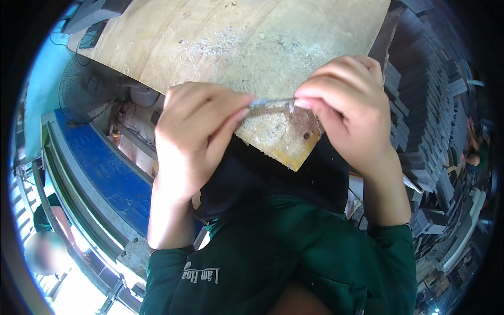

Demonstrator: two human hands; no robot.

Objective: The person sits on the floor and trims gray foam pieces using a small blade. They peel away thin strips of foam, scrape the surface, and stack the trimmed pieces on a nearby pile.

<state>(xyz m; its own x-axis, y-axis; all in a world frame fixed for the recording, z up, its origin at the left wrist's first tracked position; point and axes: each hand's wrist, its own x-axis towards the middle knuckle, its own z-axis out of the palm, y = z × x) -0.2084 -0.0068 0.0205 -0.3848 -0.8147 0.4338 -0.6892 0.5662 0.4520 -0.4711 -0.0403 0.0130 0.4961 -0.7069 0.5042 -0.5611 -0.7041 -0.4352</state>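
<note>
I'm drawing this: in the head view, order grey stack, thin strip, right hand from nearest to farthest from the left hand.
1. Thin strip: held by the left hand.
2. Right hand: at the strip's right end.
3. Grey stack: beyond it, far right.

Worn wood, matt cloth, mostly dull finishes.
Tabletop (157, 37): wood, grain visible, matt; scuffed whitish patches, rough and crusty toward near corner (294, 157). Thin strip (273, 101): slight sheen, material too small to tell. Shirt (252, 247): green cloth, matt, soft folds. Lap cloth (252, 181): black, dull. Blue panel (100, 163): smooth, paint-like, scuffed. Fan guard (84, 86): thin wire, metal-looking. Stacked grey pieces (420, 105): matt, foam-like.
</note>
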